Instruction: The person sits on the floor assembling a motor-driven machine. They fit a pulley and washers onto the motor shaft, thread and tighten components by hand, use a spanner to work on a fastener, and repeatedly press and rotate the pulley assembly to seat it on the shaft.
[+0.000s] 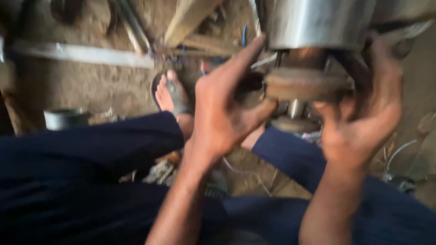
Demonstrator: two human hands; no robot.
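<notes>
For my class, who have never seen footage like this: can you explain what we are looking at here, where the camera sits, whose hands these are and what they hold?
There is one picture, taken by a camera worn on a person's head, looking down at their own bare hands. The person sits low over a dirt floor, legs in dark blue trousers, one sandalled foot showing. The left hand and right hand both grip a rusty round metal disc under a shiny metal cylinder. The picture is blurred, so finer detail is unclear. On the ground lie a pale bar, wooden pieces and a small dark round pot.
</notes>
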